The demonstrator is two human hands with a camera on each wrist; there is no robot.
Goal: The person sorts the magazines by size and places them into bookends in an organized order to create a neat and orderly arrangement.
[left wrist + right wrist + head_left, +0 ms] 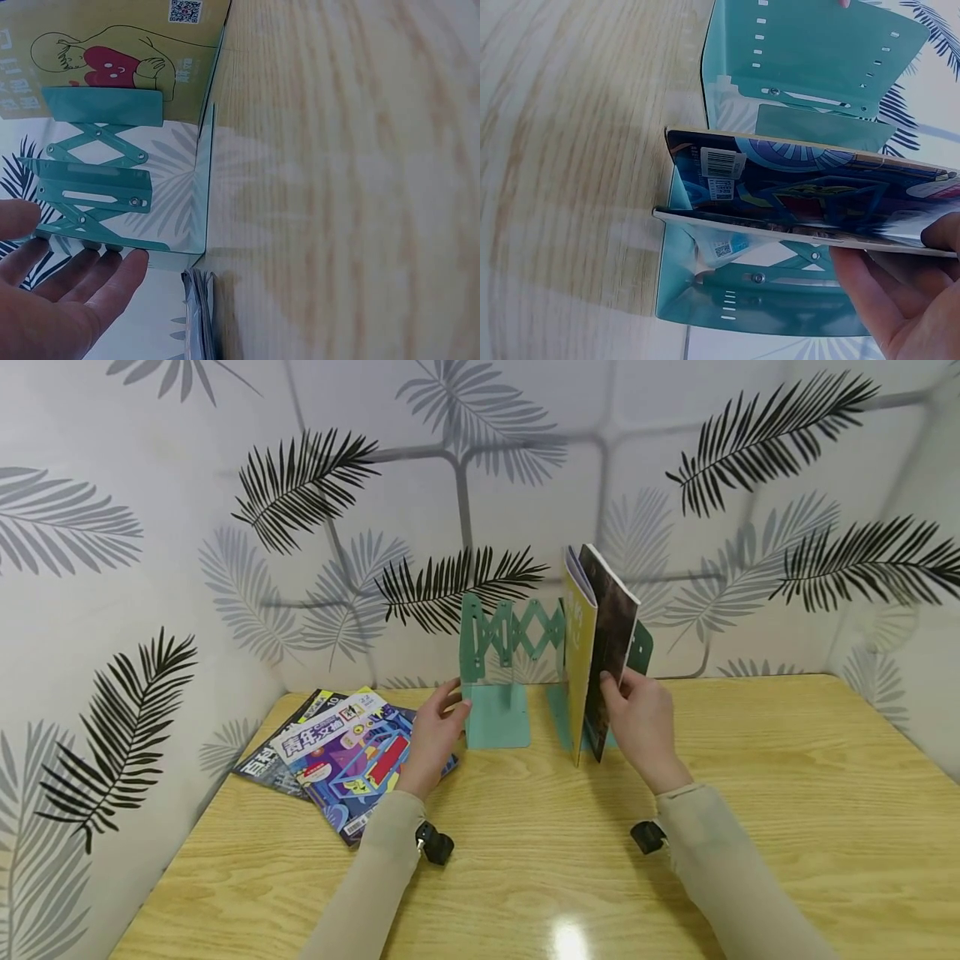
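Observation:
A green expandable bookend (pixel 498 714) with a criss-cross lattice stands against the wall. My left hand (pixel 435 727) is at its left end plate, with loosely extended fingers (pixel 112 281) touching the outer side. The thumb stands apart from the fingers. Near the right end plate, a yellow-sided magazine (pixel 580 660) and a dark-covered magazine (pixel 609 635) stand upright, slightly tilted. My right hand (pixel 643 722) pinches the dark one by its front edge, thumb (pixel 941 232) on the face towards the yellow-sided magazine and fingers on the other. That neighbour's inner face is blue with a barcode.
Overlapping magazines lie flat at the left of the wooden table (pixel 540 860), a colourful one (pixel 360 752) on top of a darker one (pixel 273 760). Behind the bookend rises a leaf-patterned wall (pixel 525 510).

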